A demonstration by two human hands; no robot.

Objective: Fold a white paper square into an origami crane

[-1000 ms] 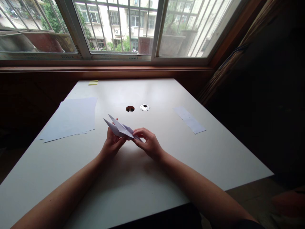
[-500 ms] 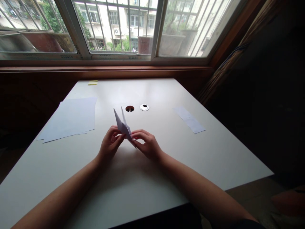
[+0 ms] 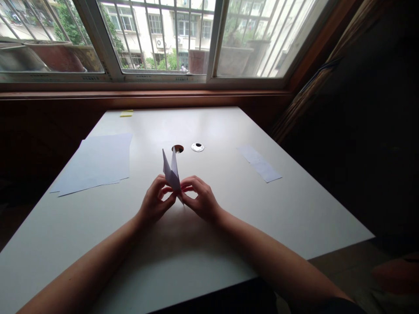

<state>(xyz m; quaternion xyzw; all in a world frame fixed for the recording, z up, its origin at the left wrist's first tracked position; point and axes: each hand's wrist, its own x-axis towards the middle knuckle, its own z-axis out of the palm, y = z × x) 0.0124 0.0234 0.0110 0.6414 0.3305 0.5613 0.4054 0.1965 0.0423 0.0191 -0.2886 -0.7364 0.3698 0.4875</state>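
A small folded white paper piece [image 3: 170,171] stands nearly upright just above the white table [image 3: 196,244], its two pointed flaps aimed away from me. My left hand [image 3: 156,201] pinches its lower left side with closed fingers. My right hand [image 3: 200,199] pinches the lower right side, fingers curled around the fold. Both hands meet at the paper's base, over the middle of the table.
A stack of white sheets [image 3: 94,161] lies at the left. A paper strip [image 3: 259,163] lies at the right. A round cable hole [image 3: 177,148] and its white cap [image 3: 197,147] sit behind the hands. A yellow note [image 3: 126,113] lies at the far edge below the window.
The folded paper has swung from lying flat and pointing left to standing nearly upright. Both hands have closed in together at its base.
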